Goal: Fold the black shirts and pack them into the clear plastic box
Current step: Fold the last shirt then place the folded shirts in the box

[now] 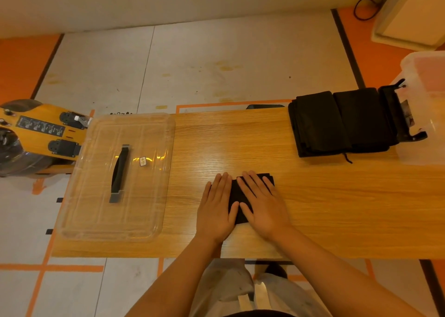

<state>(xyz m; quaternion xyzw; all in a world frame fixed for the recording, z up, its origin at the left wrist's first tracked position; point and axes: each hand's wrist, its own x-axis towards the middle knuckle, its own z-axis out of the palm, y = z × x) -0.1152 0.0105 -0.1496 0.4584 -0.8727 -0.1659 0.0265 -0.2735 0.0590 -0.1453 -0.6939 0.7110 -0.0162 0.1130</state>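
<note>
The clear lid (115, 177) lies flat on the left end of the table (337, 208), handle up, so the box is already open. At the middle, near the front edge, the left hand (215, 208) and right hand (262, 206) lie side by side on one small folded shirt (234, 192), fingers straight and palms pressing it flat; neither grips it. This looks like the last smoothing of a fold. Well to the right sits a pile (337, 124) of black shirts, and just beyond it, at the table's right end, the box (428, 95), partly out of view. The next move would call for sliding fingers under the shirt, lifting it without loosening the fold, and carrying it right, past the pile, into the box.
</note>
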